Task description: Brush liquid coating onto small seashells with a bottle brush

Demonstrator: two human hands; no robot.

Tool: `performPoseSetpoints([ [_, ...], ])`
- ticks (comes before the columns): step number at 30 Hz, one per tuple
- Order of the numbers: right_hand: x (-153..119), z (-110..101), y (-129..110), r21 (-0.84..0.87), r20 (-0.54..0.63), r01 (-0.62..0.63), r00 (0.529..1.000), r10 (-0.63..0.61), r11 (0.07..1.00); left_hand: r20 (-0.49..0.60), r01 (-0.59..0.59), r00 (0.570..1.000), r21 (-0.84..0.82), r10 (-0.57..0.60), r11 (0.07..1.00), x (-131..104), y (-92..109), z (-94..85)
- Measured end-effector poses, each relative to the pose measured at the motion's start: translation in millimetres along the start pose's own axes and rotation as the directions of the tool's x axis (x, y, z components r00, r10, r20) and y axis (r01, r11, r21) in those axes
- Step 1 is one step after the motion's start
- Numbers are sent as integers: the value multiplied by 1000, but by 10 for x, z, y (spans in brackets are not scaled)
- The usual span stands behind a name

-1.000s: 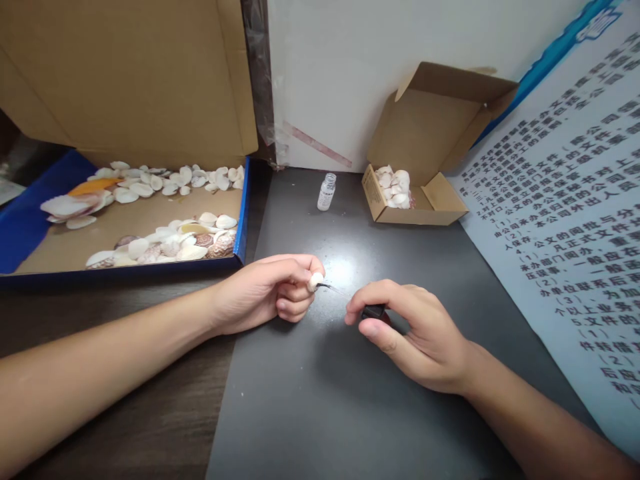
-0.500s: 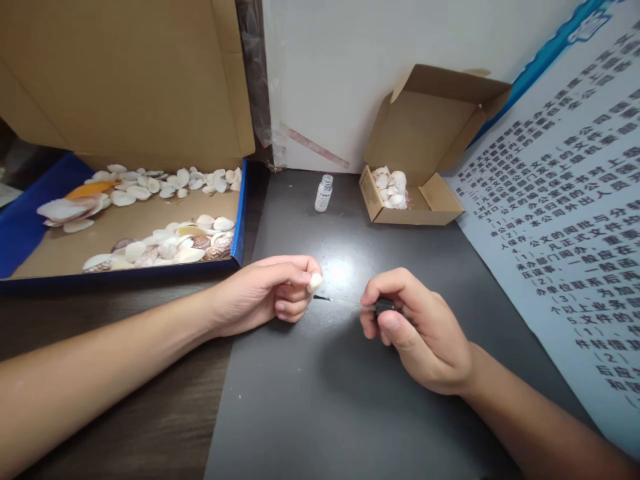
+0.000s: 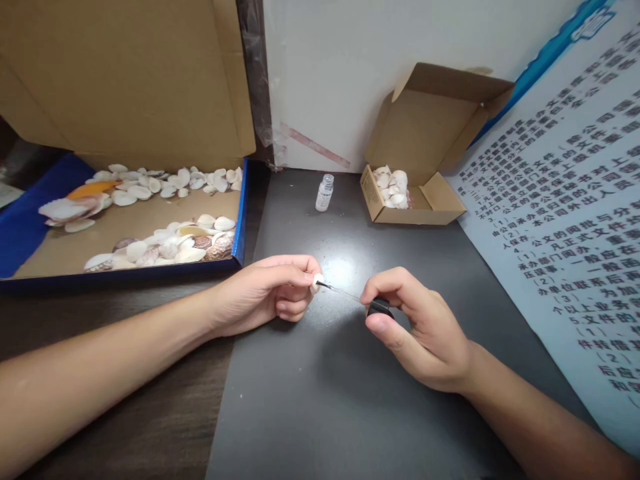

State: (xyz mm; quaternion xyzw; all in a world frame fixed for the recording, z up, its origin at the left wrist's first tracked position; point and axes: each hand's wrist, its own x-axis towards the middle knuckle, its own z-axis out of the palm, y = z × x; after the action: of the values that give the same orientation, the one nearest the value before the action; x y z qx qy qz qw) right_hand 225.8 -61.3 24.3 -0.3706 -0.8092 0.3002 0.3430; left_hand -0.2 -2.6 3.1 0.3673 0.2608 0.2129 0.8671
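Note:
Between the thumb and fingers of my left hand (image 3: pixel 280 290) is a small white seashell (image 3: pixel 316 283), partly covered by my fingertips. My right hand (image 3: pixel 425 327) pinches the black cap of a cap brush (image 3: pixel 380 308). From the cap a thin clear stem runs left to dark bristles, whose tip lies against the shell. Beyond my hands an uncapped small glass bottle (image 3: pixel 324 195) with a printed label stands upright on the dark grey mat (image 3: pixel 300 413).
On the left, an open blue box (image 3: pixel 241 220) holds rows of shells along its back and front. At the back right stands a small open cardboard box (image 3: pixel 420 216) with white shells. A printed sheet (image 3: pixel 560 267) leans along the right side.
The brush has tilted and shifted up and left, so its bristles now meet the shell instead of lying below it. My left hand has stayed almost still.

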Motion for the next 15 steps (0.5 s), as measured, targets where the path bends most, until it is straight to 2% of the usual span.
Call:
performPoseSetpoints([
  [15, 22, -3, -4, -51, 24, 4, 1000, -2, 999, 10, -9, 1000, -1, 9, 1000, 5, -3, -14],
])
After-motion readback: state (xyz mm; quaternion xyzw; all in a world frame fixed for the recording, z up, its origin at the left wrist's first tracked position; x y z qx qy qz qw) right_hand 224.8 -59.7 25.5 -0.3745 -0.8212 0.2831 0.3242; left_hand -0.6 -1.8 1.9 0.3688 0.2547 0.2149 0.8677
